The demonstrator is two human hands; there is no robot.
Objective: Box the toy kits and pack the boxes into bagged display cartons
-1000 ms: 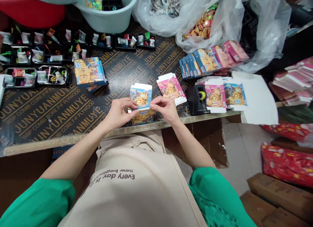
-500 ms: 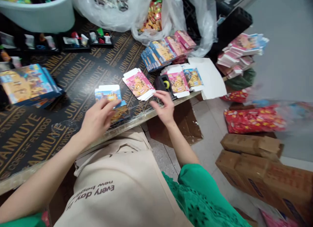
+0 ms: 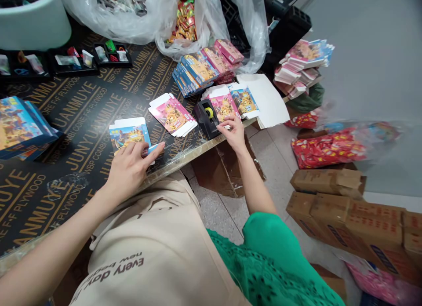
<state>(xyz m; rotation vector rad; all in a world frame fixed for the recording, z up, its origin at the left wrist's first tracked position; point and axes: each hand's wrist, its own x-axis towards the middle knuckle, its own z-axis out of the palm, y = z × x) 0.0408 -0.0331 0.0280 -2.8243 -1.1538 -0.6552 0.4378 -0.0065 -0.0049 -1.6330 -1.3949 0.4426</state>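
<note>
My left hand (image 3: 129,165) lies over a blue printed carton (image 3: 132,129) near the table's front edge, fingers curled on it and thumb along its right end. Part of the carton is hidden beneath the hand. At the front end of a black tape dispenser (image 3: 207,121) with a yellow core, my right hand (image 3: 234,132) pinches with thumb and fingertips, where the tape's end is; the clear strip itself is hard to see. Between the hands, a flat pink carton (image 3: 173,115) with white flaps rests on the table. Another pink carton (image 3: 223,103) lies beyond the dispenser.
Stacked blue and pink boxes (image 3: 198,68) stand farther back, before plastic bags (image 3: 161,24) of small packets. Black trays (image 3: 74,62) with small items line the left rear. Large blue boxes (image 3: 20,121) sit at left. Brown cardboard boxes (image 3: 352,222) are on the floor at right.
My right hand has gone from beside the pink carton to the front of the tape dispenser. My left hand has closed more over the blue carton. The view has shifted right.
</note>
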